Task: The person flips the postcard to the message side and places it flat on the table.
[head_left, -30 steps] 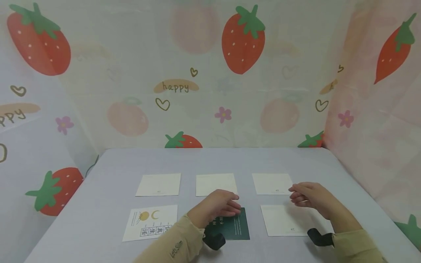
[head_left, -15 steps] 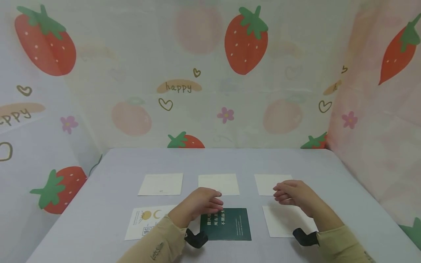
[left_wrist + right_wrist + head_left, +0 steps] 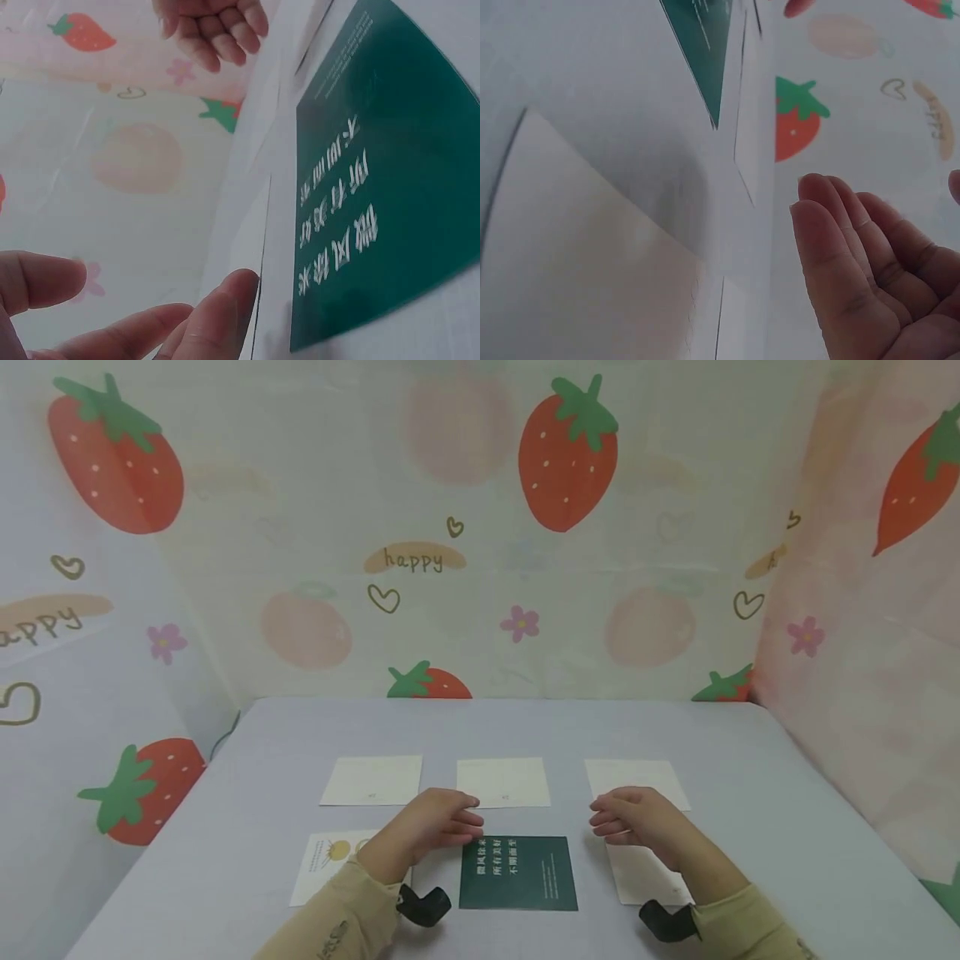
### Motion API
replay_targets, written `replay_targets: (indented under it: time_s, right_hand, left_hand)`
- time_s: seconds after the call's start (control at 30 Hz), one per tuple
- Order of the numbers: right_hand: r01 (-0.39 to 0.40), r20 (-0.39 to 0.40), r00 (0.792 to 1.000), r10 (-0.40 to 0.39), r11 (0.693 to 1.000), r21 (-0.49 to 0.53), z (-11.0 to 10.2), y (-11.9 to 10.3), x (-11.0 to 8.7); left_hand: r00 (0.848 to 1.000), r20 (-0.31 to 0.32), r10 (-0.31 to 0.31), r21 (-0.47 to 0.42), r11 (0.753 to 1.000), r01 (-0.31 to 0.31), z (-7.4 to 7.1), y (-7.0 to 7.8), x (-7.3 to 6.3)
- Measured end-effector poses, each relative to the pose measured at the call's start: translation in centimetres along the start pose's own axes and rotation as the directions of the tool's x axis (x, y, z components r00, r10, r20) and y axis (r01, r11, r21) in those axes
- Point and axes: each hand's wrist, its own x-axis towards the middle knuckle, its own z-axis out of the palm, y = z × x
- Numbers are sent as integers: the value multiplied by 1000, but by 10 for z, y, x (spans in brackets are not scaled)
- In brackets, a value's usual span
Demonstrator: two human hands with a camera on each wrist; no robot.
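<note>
Left hand (image 3: pixel 427 825) and right hand (image 3: pixel 647 825) have shifted left | both grips relaxed, holding nothing | green Chinese-lettered postcard (image 3: pixel 521 881) flat on tabletop (image 3: pixel 225 868), near-row middle; near-right white card (image 3: pixel 645 877) partly behind right hand | step: likely between cards; next would call for lowering fingers to 1 card edge

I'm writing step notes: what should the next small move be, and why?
Probably lower the right grip to the near-right white postcard and lift its edge. That grip looks empty and hovers near the card, whose visible part is nearly plain, while its row-mates, the green postcard and sun-printed postcard, show printed faces.
</note>
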Motion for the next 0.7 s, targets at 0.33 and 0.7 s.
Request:
replay_targets:
  time_s: [0.33,0.7]
  right_hand:
    - [-40,-5,999,40,999,-5,15,0,4]
    - [-120,-27,993,119,992,-33,26,6,7]
  left_hand:
    - [1000,-15,-2,1,1000,2,-14,-7,-4]
    - [998,-49,-29,16,999,30,-24,-18,-9]
